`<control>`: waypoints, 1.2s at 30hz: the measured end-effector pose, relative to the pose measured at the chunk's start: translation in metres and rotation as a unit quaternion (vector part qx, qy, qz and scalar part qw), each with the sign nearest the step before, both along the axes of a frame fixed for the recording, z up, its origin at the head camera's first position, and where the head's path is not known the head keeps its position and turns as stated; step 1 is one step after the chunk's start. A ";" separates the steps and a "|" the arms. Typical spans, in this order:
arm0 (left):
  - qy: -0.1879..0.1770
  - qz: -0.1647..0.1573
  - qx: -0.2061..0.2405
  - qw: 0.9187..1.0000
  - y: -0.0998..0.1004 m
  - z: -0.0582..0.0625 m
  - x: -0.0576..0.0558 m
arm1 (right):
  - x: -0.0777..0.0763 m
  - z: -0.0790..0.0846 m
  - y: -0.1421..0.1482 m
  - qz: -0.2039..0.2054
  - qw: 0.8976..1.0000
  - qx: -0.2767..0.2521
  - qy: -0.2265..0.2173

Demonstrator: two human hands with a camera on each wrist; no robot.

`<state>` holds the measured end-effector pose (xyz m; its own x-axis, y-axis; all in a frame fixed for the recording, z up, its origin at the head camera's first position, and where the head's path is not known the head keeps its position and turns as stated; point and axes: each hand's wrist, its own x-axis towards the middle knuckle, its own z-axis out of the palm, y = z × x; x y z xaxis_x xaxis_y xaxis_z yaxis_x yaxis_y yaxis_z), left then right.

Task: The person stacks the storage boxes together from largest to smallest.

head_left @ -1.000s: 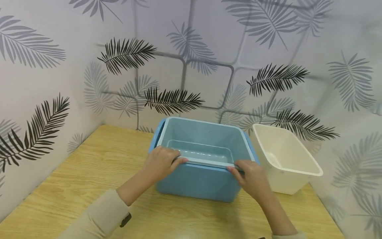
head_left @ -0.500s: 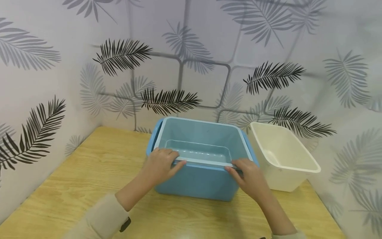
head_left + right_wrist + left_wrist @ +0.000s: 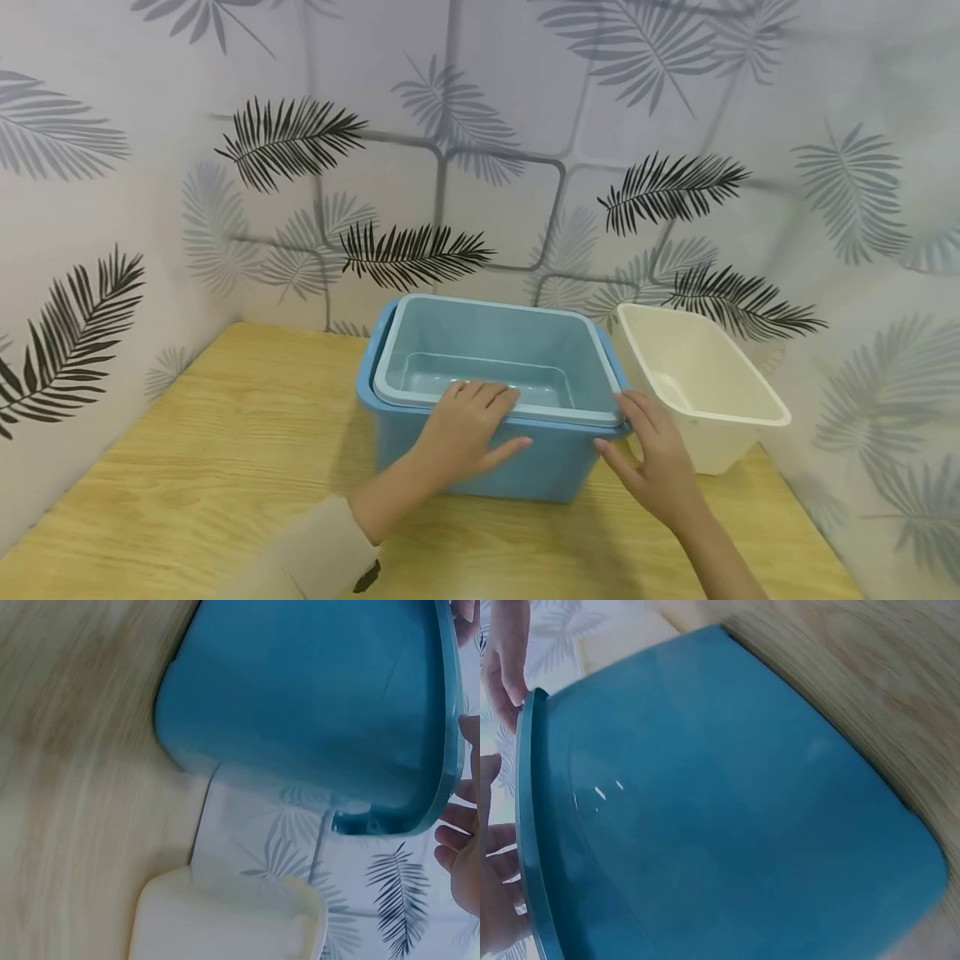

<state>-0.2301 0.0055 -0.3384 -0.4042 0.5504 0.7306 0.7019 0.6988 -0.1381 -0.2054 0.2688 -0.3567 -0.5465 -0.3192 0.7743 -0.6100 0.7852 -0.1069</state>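
A light blue plastic bin sits nested inside a slightly larger blue bin on the wooden table. My left hand lies at the middle of the front rim, its fingertips over the edge and the thumb held apart in front of the outer wall. At the front right corner, my right hand has its fingertips at the rim, the thumb lower down beside the corner. The left wrist view is mostly filled by the outer bin's wall. In the right wrist view, the right fingers are spread near the rim.
A cream-coloured bin stands just right of the blue pair, close to the wall. The wooden table extends to the left and front. A leaf-patterned wall covering closes off the back and sides.
My left hand has slid rightward along the front rim, and its thumb has come off the rim. The right hand has shifted outward to the corner. The inner bin now sits lower within the outer one.
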 end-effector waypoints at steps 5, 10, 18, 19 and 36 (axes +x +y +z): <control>0.000 -0.004 -0.022 1.000 0.021 0.002 0.000 | 0.004 -0.005 0.018 -0.018 1.000 -0.001 0.005; 0.006 -0.004 -0.033 0.999 0.035 0.001 -0.001 | 0.007 -0.012 0.033 -0.041 0.999 0.005 0.020; 0.023 -0.006 -0.056 0.998 0.061 -0.002 -0.001 | 0.013 -0.021 0.055 -0.094 0.995 0.017 -0.003; 0.024 -0.006 -0.062 0.998 0.064 -0.002 -0.001 | 0.013 -0.022 0.058 -0.098 0.995 0.019 -0.004; 0.025 -0.039 -0.122 0.991 0.130 0.006 0.012 | 0.020 -0.025 0.092 -0.136 0.989 0.046 -0.021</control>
<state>-0.2178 0.1359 -0.3325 -0.3199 0.7412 0.5902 0.7398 0.5845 -0.3331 -0.1857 0.3606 -0.3812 -0.6526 -0.2242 0.7238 -0.3708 0.9275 -0.0470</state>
